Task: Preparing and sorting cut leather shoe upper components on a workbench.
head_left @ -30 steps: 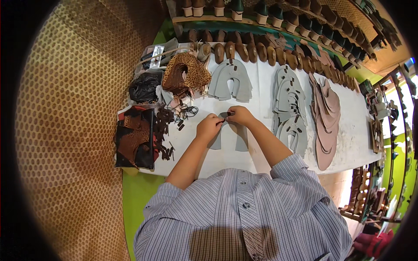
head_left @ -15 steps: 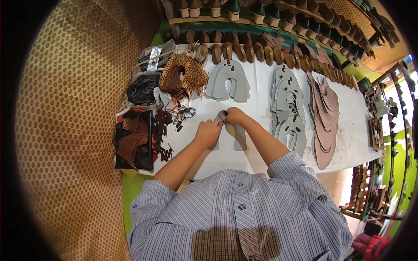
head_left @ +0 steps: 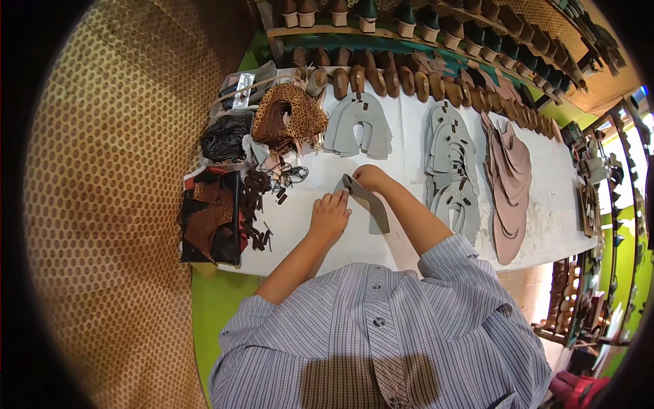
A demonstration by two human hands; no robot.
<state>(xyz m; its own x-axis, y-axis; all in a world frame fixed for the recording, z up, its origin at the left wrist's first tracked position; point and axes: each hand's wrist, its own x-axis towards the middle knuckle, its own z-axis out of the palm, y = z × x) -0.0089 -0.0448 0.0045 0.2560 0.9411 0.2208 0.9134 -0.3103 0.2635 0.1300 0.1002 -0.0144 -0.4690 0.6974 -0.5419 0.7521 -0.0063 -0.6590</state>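
On the white-covered table in front of me lies a grey U-shaped shoe upper piece (head_left: 377, 213), folded or bent at its top. A small dark tab (head_left: 347, 182) shows at that bend. My right hand (head_left: 370, 178) pinches the piece at its upper right edge. My left hand (head_left: 331, 214), fingers curled together, grips the left side just below the dark tab, and covers most of that side. Beyond my hands is a stack of similar grey upper pieces (head_left: 344, 136) with small brown tabs at its top.
More grey pieces (head_left: 439, 153) overlap in a row to the right, beside pink pieces (head_left: 507, 194). Leopard-print material (head_left: 289, 123), a black bag (head_left: 225, 140) and brown tabs (head_left: 255, 187) crowd the left. Wooden shoe lasts (head_left: 392, 82) line the back, below shelved heeled shoes (head_left: 405, 24).
My left hand has shifted down and slightly left along the piece, uncovering the dark tab. My right hand has risen a little, and the piece's right leg shows more fully.
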